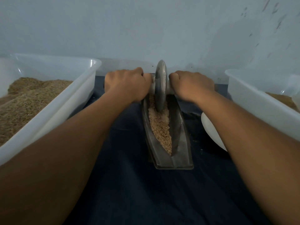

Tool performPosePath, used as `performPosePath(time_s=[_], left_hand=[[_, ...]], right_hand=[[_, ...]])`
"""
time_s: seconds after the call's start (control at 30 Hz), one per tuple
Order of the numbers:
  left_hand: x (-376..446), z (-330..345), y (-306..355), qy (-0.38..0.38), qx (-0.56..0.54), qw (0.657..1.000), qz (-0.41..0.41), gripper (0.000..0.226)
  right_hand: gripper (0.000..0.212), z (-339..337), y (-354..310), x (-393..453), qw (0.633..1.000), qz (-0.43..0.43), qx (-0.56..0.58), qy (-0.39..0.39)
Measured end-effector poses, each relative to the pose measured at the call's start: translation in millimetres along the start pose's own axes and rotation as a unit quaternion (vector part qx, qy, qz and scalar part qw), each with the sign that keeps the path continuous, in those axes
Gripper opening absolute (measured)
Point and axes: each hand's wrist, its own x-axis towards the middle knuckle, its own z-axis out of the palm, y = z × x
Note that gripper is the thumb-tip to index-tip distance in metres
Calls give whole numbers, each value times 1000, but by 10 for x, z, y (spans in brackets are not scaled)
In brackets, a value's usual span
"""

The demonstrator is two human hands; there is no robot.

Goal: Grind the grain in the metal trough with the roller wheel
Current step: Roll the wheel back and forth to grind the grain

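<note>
The metal trough (181, 153) is lying lengthwise on the dark cloth (129, 184), its near end toward 6 o'clock and its far end hidden under the hands at 12 o'clock. Pale grain (159, 127) is filling its groove. The roller wheel (161, 85) is standing upright on edge in the far part of the trough, its rim sitting in the grain. The left hand (126, 84) and right hand (191, 86) are each curling round the axle handle on either side of the wheel. At 9 o'clock, 1 clear tub (78, 93) is holding brown grain; at 3 o'clock another tub (253, 98) is standing, with what is probably a white scoop (211, 130) beside it.
</note>
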Motion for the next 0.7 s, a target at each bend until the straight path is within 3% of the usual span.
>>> performPosePath(time_s=[0.2, 0.53, 0.7], left_hand=[[-132, 16, -23, 10, -2, 1000, -11, 38], [-576, -132, 14, 75, 31, 995, 51, 38], [-814, -255, 4, 66, 15, 996, 61, 43]], right_hand=[[43, 7, -35, -115, 999, -9, -8, 41], [43, -9, -21, -658, 993, -50, -20, 101], [40, -79, -21, -925, 986, -73, -10, 149]])
